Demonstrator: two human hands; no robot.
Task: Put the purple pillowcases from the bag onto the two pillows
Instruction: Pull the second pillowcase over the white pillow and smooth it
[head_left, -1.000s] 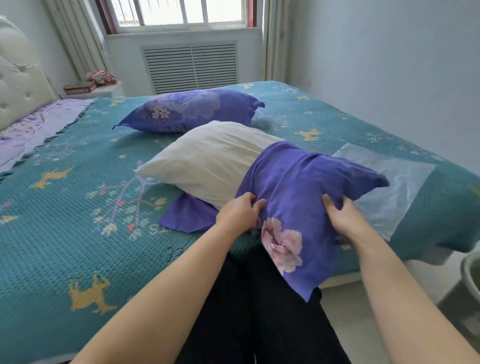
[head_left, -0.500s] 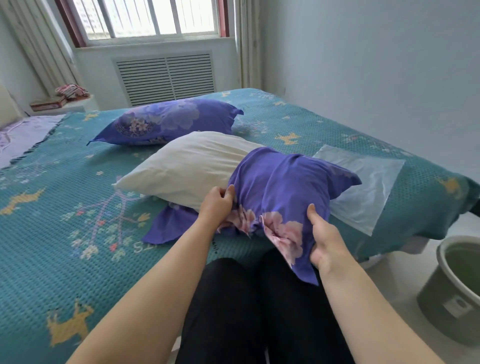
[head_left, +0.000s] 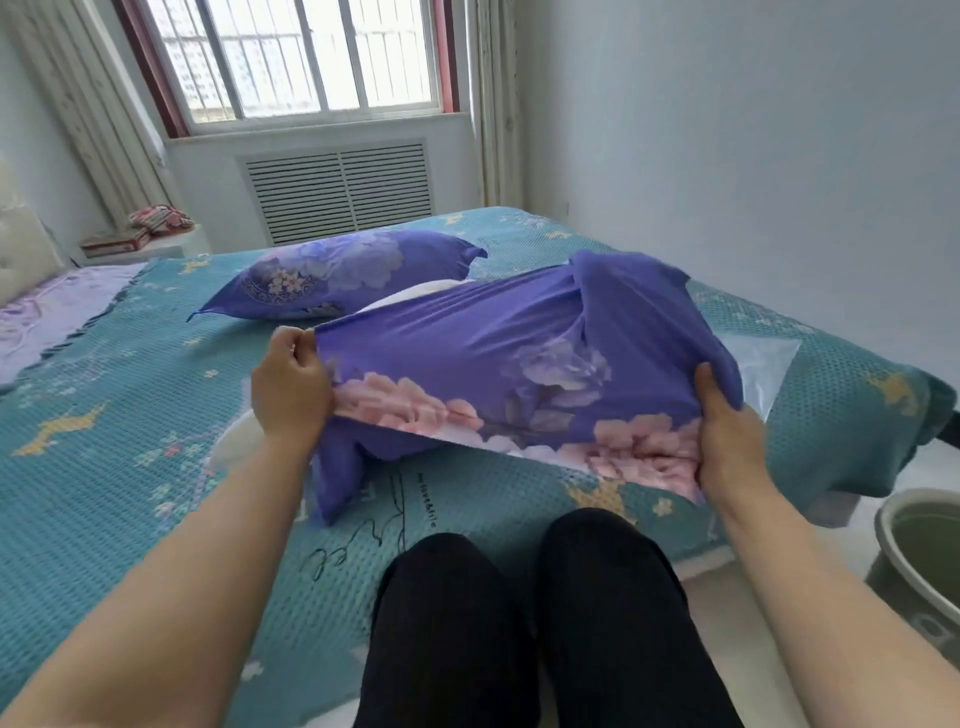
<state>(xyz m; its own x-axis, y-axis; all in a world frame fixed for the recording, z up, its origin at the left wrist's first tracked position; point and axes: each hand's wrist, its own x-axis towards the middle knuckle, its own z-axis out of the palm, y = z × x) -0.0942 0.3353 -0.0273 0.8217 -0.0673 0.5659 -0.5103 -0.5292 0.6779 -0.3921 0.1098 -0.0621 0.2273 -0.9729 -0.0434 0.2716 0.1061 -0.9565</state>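
Purple pillowcase (head_left: 498, 374) stretches between both hands above the bed (head_left: 104, 467): left hand (head_left: 291, 389) bunches its left edge in curled fingers, right hand (head_left: 727, 441) grips the right end. White pillow (head_left: 415, 291) peeks behind; beyond, the covered pillow (head_left: 337, 275).

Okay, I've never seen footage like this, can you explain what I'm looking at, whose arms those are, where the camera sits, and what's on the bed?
The camera is worn on a person's head, looking forward and down, so the two bare arms are that person's own. The left hand and right hand each grip an end of a purple flowered pillowcase, stretched over a white pillow that peeks out behind. Everything lies on a bed with a teal bedspread. Further back is a second pillow, already in its purple case. A clear plastic bag lies beside the right hand.
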